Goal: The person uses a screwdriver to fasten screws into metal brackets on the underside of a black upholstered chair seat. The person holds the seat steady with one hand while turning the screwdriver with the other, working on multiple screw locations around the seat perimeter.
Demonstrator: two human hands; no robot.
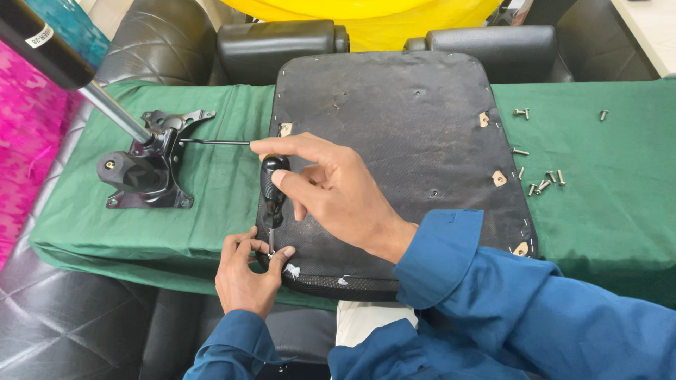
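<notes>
Right hand [331, 186] closed on black screwdriver [271, 193] upright at seat pan [415, 134] front-left corner, left hand [243, 274] pinching its tip; chair mechanism [144, 172] left, loose screws [542, 181] right on green-covered bench [605, 197].

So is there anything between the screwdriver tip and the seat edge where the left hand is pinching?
Nothing visible: the screwdriver in the right hand points straight down to the seat panel edge, where the left hand fingers flank its tip.
</notes>
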